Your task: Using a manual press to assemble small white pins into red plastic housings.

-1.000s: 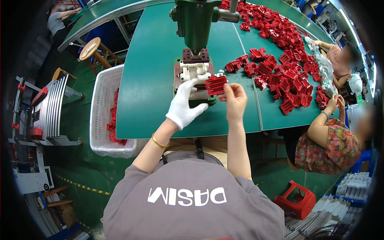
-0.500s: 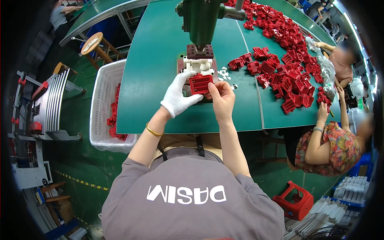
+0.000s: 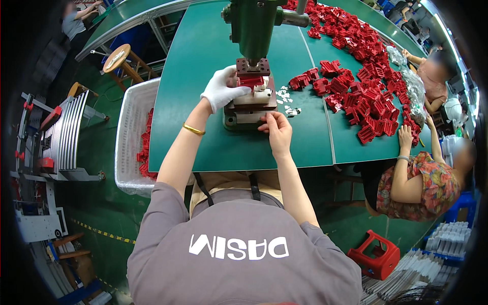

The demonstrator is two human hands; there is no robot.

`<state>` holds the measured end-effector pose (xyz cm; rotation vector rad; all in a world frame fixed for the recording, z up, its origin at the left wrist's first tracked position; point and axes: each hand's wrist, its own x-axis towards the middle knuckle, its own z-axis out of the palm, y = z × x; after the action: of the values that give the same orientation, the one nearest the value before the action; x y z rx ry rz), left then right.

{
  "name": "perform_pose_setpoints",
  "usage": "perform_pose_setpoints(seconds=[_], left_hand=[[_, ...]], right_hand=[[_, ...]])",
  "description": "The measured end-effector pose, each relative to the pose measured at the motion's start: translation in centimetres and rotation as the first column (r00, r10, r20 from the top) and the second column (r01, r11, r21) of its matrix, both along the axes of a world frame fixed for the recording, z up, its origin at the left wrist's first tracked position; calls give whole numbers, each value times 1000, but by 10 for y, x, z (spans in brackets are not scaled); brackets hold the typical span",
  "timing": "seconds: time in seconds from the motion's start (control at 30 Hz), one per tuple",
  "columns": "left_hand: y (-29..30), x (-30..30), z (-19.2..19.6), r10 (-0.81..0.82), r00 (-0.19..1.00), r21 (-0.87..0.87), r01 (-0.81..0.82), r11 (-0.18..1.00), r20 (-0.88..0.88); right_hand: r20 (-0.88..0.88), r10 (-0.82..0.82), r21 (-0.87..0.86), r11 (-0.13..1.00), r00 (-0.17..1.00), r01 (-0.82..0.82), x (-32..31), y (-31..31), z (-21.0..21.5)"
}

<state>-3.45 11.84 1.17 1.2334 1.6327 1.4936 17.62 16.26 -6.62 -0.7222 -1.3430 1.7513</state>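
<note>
Red plastic part (image 3: 250, 81) lies just beneath the maroon upper plate (image 3: 244, 68) of the press (image 3: 252, 30), at the white fixture (image 3: 262, 96), with your gloved left hand (image 3: 221, 91) clamped on its left end. Your bare right hand (image 3: 277, 134) is apart from it, by the front right of the press's base (image 3: 248, 118), fingers half curled (whether they touch the base or pinch something small, I cannot tell).

Watch your left fingertips most: they are so near the upper plate that any stroke of the press could pinch them. The part could also crack or get marked if it sat crooked, from a tilted grip or a stray scrap underneath; you have loose white bits (image 3: 283, 95) just right of the press, and I cannot see whether the part is seated.

What you can see of it is a narrow, bright red strip, its ends partly hidden. Its colour matches the pile of red parts (image 3: 373, 104) on the bench (image 3: 193, 101), farther right of the press.
</note>
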Motion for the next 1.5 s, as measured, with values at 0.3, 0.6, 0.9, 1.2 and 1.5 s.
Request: perform_pose_setpoints(seconds=[0.3, 0.6, 0.9, 1.2, 1.5], left_hand=[[8, -10, 6, -182, 833, -222, 73, 972, -523], [-58, 16, -10, 98, 840, -117, -188, 975, -533], [-59, 12, -11, 83, 823, -90, -160, 983, -561], [18, 4, 9, -77, 866, -138, 10, 990, -495], [26, -4, 10, -147, 972, -164, 117, 980, -182]], right_hand=[[-63, 28, 52, 998, 998, -24, 4, -2, -6], [-440, -137, 507, 778, 888, 372, -22, 82, 199], [-475, -206, 422, 800, 856, 427, -25, 104, 183], [-8, -421, 308, 862, 907, 403, 34, 103, 3], [245, -583, 556, 739, 775, 380, 58, 80, -23]])
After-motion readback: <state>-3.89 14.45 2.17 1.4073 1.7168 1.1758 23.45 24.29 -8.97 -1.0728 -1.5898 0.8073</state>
